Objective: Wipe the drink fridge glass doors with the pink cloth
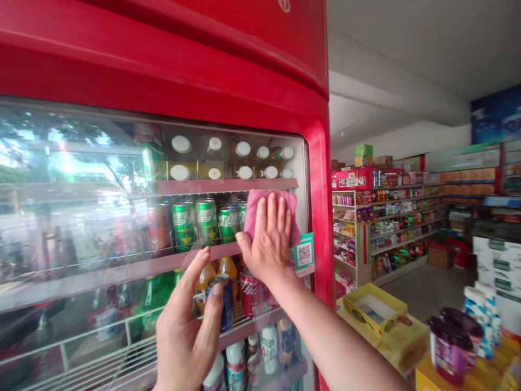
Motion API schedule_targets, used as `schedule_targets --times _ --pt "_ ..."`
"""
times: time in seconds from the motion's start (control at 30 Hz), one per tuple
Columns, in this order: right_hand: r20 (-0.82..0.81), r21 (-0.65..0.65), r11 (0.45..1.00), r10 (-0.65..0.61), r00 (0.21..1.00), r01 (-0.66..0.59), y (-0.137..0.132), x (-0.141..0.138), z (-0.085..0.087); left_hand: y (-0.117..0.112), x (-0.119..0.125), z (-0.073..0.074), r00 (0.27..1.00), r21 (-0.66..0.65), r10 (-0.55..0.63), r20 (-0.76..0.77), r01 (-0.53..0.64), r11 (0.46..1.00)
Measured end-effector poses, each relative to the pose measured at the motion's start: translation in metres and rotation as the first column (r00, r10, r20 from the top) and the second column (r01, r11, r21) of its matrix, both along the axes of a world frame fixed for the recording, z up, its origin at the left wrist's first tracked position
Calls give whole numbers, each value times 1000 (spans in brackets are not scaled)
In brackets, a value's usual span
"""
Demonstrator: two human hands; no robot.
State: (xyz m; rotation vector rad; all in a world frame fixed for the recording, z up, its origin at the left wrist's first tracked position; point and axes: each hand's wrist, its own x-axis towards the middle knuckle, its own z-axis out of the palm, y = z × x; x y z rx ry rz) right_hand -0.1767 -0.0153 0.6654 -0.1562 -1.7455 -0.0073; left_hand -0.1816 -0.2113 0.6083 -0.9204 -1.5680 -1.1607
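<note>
At the upright glass door [101, 247] of the glossy red drinks cooler [319, 217], we note the right hand [266, 241] laid flat, its fingers straight and nearly together, thumb spread apart. Under those fingers, pressed to the glass, lies the soft pink cloth [255, 205], its edges showing past the fingertips and to either side. Left hand [185, 328], lower and to the left of the right fingers: thumb and forefinger apart, nothing between them; whether it touches the pane we cannot tell.

Behind the right thumb, inside, stand short green metal cans [207, 220]. Just below and right of the right little finger: the teal-and-white square-code sticker [304, 254].

Work in hand, as we judge it: wiping. We would want even pressure through palm and fingertips, overlapping strokes, and a light touch along the sticker's edge, lest it lift. A bunched cloth would likely streak; better spread flat.
</note>
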Motion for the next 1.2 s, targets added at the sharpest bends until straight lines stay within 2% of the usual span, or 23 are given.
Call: schedule_targets --times 0.07,0.13,0.23,0.37,0.43,0.47,0.53,0.67,0.73,0.8,0.87,0.93,1.0,1.1,1.2 --pt "61 93 996 15 998 -20 -19 -4 4 1 4 -5 1000 38 24 4 -25 999" --pt "98 184 982 12 995 -31 -23 -4 6 2 8 -6 1000 47 9 -6 -9 999" --pt "83 242 970 -36 996 15 7 4 5 -5 12 -8 1000 4 0 -5 0 1000" --pt "-61 35 986 -158 985 161 60 11 5 -33 9 -25 997 -33 55 63 -53 998" --pt "-91 -32 982 -188 978 186 62 7 5 -50 5 -34 991 -29 91 95 -89 996" --pt "-99 -45 982 -188 977 184 54 3 5 -59 3 -37 988 -29 109 106 -106 994" --pt "-99 -29 987 -159 982 157 21 -6 6 -75 -2 -42 982 -30 148 113 -146 989" --pt "-23 126 991 -32 999 35 -75 -28 8 -102 -10 -42 969 -25 218 119 -217 976" --pt "17 200 979 22 1000 -25 -114 -36 10 -110 -11 -40 965 -18 225 136 -225 974" --pt "59 269 960 58 997 -72 -138 -41 13 -113 -10 -38 964 -15 220 151 -220 975" --pt "90 327 939 78 993 -104 -142 -41 15 -114 -7 -35 964 -20 216 157 -216 976" --pt "87 343 934 72 994 -97 -128 -36 16 -117 -6 -35 965 -24 217 150 -216 976" --pt "44 287 957 31 999 -42 -95 -28 18 -126 -7 -36 964 -23 218 150 -217 976" --pt "-47 74 994 -79 996 82 -24 -15 24 -147 -13 -41 959 -14 228 167 -228 973" --pt "-154 -150 982 -137 979 114 38 -8 35 -170 -19 -46 949 21 230 214 -240 971"
